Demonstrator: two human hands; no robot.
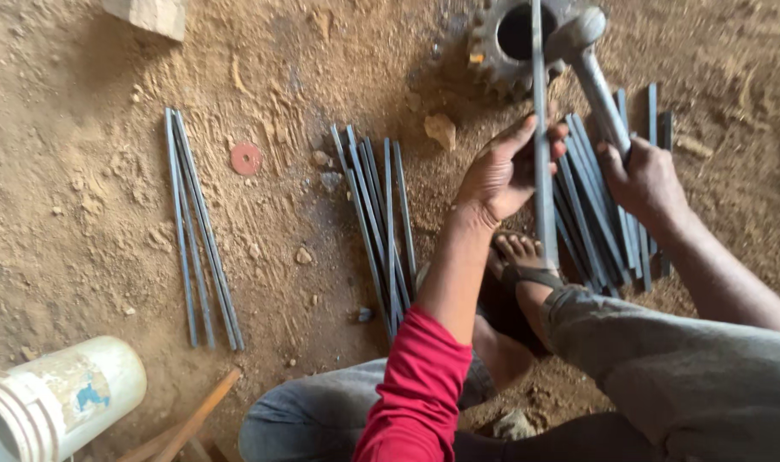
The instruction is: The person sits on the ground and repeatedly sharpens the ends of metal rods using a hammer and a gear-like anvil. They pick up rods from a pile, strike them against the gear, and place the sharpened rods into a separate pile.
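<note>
My left hand point(497, 175) has its fingers point(539, 137) loosely curled round a long flat grey steel strip point(542, 171), steadying it so it stands upright with its top end over the hole of a big rusty toothed gear wheel point(505, 43) lying on the sandy dirt floor point(82, 171). My right hand point(642, 180) is closed tight on the grey metal handle of a hammer point(599, 94), whose round head sits up by the gear and the strip's top. Under that hand lies a fanned heap of similar grey strips point(591, 210). My sandalled foot point(522, 265) rests just below the strip. Further left lie another bundle of strips point(381, 222), a small red washer point(246, 158), a third bundle point(197, 231) and a white plastic bucket point(60, 398).
</note>
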